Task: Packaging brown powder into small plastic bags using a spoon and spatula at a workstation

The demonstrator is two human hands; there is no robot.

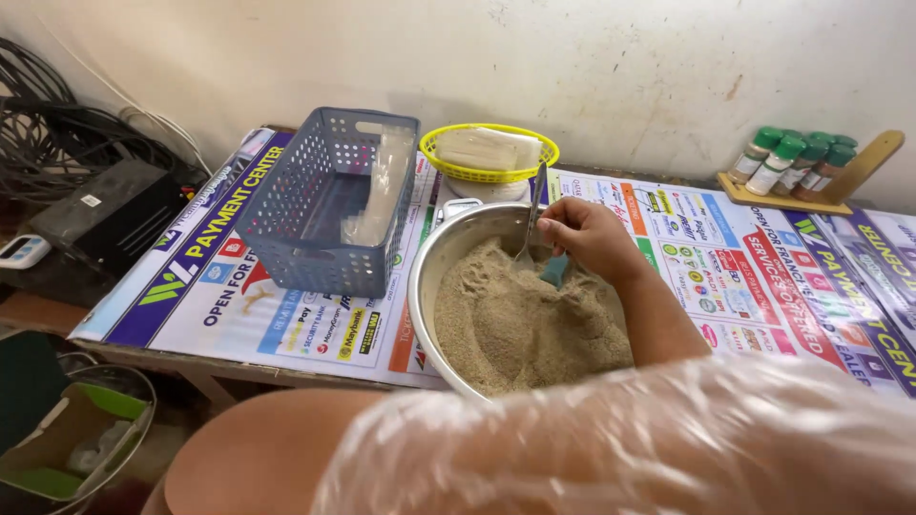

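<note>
A large metal bowl (425, 277) stands on the table, filled with tan, sandy crumbs (515, 324). My right hand (587, 236) reaches over the bowl's far side and grips a metal spoon (534, 205), whose tip is dug into the crumbs. A small teal piece (555, 271) shows just under that hand. My left arm crosses the bottom of the view very near the camera, and my left hand (649, 439) is wrapped in a clear plastic glove. It is blurred, so I cannot tell whether it holds anything.
A blue-grey slotted basket (329, 205) stands left of the bowl. Behind it is a yellow basket (489, 153) of white packets. Green-capped spice bottles (792, 162) stand on a wooden rack at the back right. A black box (105, 215) and cables (48, 133) lie at the left.
</note>
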